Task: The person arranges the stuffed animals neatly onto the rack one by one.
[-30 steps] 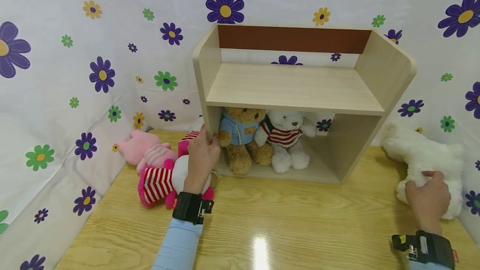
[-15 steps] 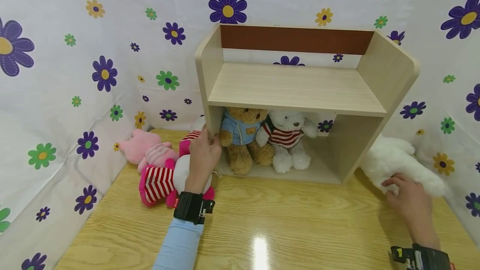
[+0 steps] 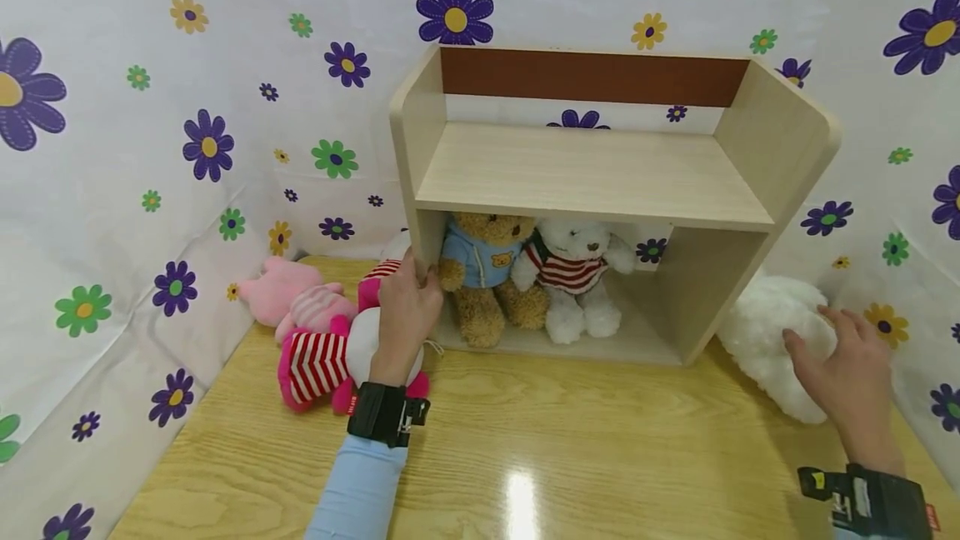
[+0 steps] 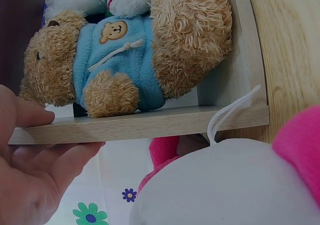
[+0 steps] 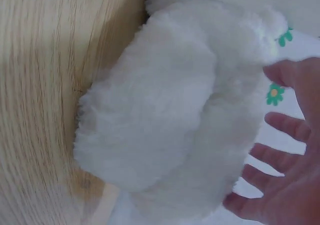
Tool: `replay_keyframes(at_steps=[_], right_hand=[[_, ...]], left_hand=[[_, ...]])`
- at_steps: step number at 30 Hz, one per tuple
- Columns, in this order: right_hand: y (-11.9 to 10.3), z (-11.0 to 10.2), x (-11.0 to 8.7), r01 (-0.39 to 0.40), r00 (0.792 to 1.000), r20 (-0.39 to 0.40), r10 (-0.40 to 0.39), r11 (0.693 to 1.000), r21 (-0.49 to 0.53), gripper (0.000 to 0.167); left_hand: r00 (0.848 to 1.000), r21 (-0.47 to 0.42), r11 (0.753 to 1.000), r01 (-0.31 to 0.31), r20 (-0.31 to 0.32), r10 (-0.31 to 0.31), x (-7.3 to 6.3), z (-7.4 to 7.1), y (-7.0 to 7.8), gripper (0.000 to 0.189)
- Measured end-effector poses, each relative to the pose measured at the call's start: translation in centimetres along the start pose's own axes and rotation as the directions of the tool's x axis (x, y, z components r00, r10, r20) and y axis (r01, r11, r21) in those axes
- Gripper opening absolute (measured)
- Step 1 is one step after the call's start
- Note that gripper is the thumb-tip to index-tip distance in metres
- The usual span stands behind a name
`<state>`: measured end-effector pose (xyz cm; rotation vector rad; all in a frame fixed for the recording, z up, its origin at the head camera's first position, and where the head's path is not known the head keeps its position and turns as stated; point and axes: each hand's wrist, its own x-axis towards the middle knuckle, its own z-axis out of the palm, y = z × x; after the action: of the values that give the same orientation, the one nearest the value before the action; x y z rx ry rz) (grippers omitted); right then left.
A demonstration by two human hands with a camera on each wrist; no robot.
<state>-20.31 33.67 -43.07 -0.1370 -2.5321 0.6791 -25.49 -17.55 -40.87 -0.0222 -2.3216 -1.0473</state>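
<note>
My left hand [image 3: 405, 315] grips the left side panel of a pale wooden shelf [image 3: 592, 177], thumb inside and fingers outside in the left wrist view. Just inside that panel sits a brown teddy bear [image 4: 120, 65] in a blue hoodie. Beside the bear is a white plush dog [image 3: 573, 273] in a red-striped sweater. On the right, a fluffy white plush toy [image 3: 772, 348] lies on the table against the shelf's outer side. My right hand [image 3: 851, 382] is spread beside this toy, fingers apart, with fingertips right at its fur in the right wrist view [image 5: 285, 160].
Left of the shelf lie a pink plush pig [image 3: 281, 290] and a plush toy with a red-striped body [image 3: 322, 365], its white head under my left wrist. Another striped toy is partly hidden behind my hand. A flower-print cloth [image 3: 247, 65] hangs behind the wooden table [image 3: 525, 440].
The white fluffy toy has moved left against the shelf's side and turned. My right hand has let go and drawn back to the right. My left hand keeps its grip on the panel.
</note>
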Motion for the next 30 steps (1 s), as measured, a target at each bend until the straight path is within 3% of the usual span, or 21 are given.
replay_keyframes(at_steps=[5,8,10,12,18,22,26,30], right_hand=[[1.4,-0.2,1.2,-0.018,0.971,0.239,0.026,0.999,-0.036,0.082],[1.8,-0.4,2.0,-0.008,0.93,0.366,0.026,0.999,-0.051,0.095],[2.0,-0.4,2.2,-0.013,0.904,0.424,0.042,0.997,-0.072,0.102],[2.1,-0.3,2.2,-0.017,0.892,0.448,0.061,0.995,-0.102,0.106],[1.6,-0.3,0.8,-0.019,0.954,0.294,0.053,0.993,-0.116,0.081],[0.9,-0.8,0.2,-0.012,0.987,0.158,0.043,0.981,-0.195,0.071],[0.7,-1.1,0.0,-0.044,0.997,0.053,0.064,0.946,-0.32,0.067],[1.5,-1.1,-0.4,-0.05,0.994,0.066,0.082,0.921,-0.386,0.062]], left_hand=[[1.0,-0.004,1.0,-0.006,0.007,0.006,0.1,0.1,0.1,0.037],[1.0,-0.008,1.0,0.003,0.004,-0.003,0.1,0.0,0.1,0.036],[1.0,-0.012,1.0,0.011,0.004,-0.011,0.1,0.0,0.1,0.037],[1.0,-0.014,1.0,0.016,0.003,-0.015,0.0,0.0,0.1,0.037],[1.0,-0.014,1.0,-0.005,0.01,0.005,-0.1,0.4,0.1,0.037],[1.0,-0.006,1.0,0.003,0.012,-0.003,-0.2,0.5,0.0,0.04],[1.0,-0.011,1.0,0.023,0.021,-0.023,-0.3,0.3,0.0,0.042],[1.0,-0.014,1.0,0.022,0.017,-0.022,-0.2,0.1,0.0,0.041]])
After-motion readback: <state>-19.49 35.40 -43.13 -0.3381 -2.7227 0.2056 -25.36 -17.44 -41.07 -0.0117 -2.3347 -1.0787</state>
